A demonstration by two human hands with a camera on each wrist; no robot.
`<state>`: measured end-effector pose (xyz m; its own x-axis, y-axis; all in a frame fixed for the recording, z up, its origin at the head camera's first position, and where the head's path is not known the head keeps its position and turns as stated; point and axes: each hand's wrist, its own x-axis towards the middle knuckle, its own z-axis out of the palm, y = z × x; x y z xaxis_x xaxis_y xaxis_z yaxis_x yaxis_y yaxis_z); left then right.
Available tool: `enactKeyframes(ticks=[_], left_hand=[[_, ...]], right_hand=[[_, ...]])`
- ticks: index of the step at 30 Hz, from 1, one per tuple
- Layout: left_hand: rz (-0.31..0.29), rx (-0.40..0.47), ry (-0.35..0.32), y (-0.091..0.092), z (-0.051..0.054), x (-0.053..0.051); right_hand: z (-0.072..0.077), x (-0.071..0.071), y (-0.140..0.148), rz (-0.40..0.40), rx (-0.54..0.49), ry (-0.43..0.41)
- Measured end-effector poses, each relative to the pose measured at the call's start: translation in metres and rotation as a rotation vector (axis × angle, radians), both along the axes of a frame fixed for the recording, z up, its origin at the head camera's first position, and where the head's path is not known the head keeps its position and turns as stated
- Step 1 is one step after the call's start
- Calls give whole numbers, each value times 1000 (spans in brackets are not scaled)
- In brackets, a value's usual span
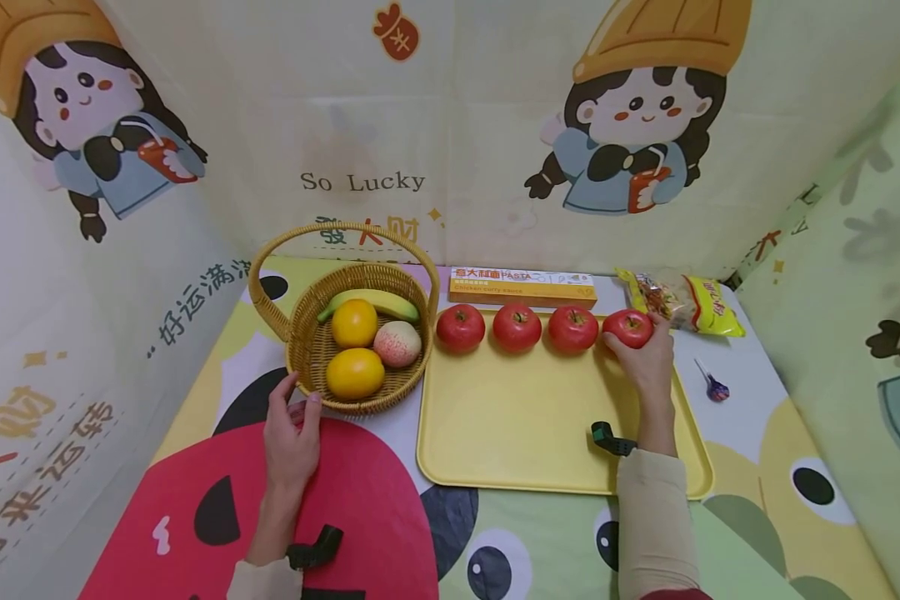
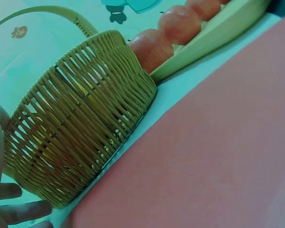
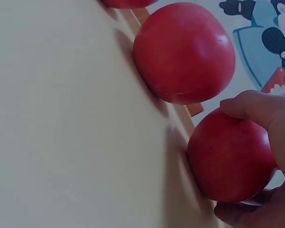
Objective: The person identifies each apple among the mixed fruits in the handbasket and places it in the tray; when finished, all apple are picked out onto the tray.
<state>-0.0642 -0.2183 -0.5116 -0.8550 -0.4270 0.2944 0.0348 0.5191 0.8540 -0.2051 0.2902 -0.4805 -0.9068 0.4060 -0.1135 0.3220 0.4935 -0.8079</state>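
My right hand [image 1: 647, 363] grips a red apple [image 1: 627, 327] at the far right corner of the yellow tray [image 1: 525, 433]. In the right wrist view, the thumb and fingers lie on opposite sides of that apple [image 3: 232, 156]. Further red apples [image 1: 517, 327] line the tray's far edge to its left. My left hand [image 1: 292, 433] is at the near side of a wicker basket [image 1: 360, 407], its fingers loosely spread by the wall. In the basket lie a banana [image 1: 378, 302], two orange-yellow fruits [image 1: 355, 374] and a pale pink-speckled peach [image 1: 397, 344].
Behind the tray lies a pasta box [image 1: 522, 288]. A yellow snack bag [image 1: 712, 307] sits at the back right, with a wrapped lollipop [image 1: 715, 387] in front of it. The basket's tall handle [image 1: 270, 308] arches above it. Printed cloth walls enclose the table.
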Motion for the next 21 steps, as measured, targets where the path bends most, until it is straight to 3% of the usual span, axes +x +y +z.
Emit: enactKeyframes(ticks=[5, 8, 11, 15, 21], left_hand=[[67, -25, 124, -2, 10, -4], [120, -53, 196, -4, 23, -8], [136, -74, 220, -6, 39, -12], [85, -103, 248, -4, 61, -16], [-77, -202, 291, 11, 86, -26]], right_hand=[[17, 8, 0, 10, 25, -8], [32, 15, 0, 11, 68, 5], [46, 21, -2, 29, 114, 27], [62, 31, -6, 68, 147, 71], [76, 51, -16, 87, 148, 219]])
